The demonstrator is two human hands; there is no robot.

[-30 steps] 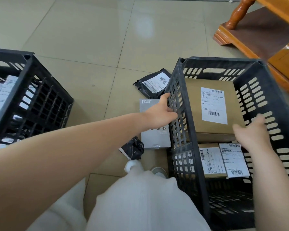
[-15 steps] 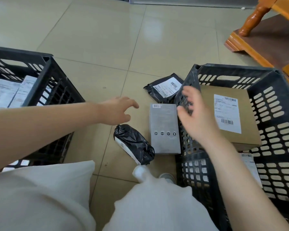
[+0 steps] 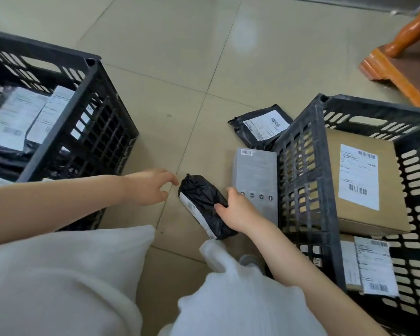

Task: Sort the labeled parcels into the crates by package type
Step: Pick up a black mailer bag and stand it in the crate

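Your right hand [image 3: 235,212] grips the small rolled black plastic mailer bag [image 3: 205,204] on the tiled floor [image 3: 155,69], fingers [image 3: 220,207] curled over its near right side, thumb on top. Bag lies between your hands, white label strip along its left edge. Your left hand [image 3: 148,186] hovers just left of the bag, fingers spread and relaxed, fingertips near its far end; contact: cannot tell, looks just apart.

Flat grey rectangular box [image 3: 255,180] lies on the floor just right of the bag, against the right black slatted plastic crate [image 3: 306,190]. Flat black poly mailer with white label [image 3: 262,126] lies beyond the grey box, by the crate's far corner. Right crate holds a brown cardboard box with white shipping label [image 3: 364,180] on top, more labelled boxes under it. Left black slatted plastic crate [image 3: 95,122] holds labelled soft bags. Your white-clad knees [image 3: 70,275] at bottom.
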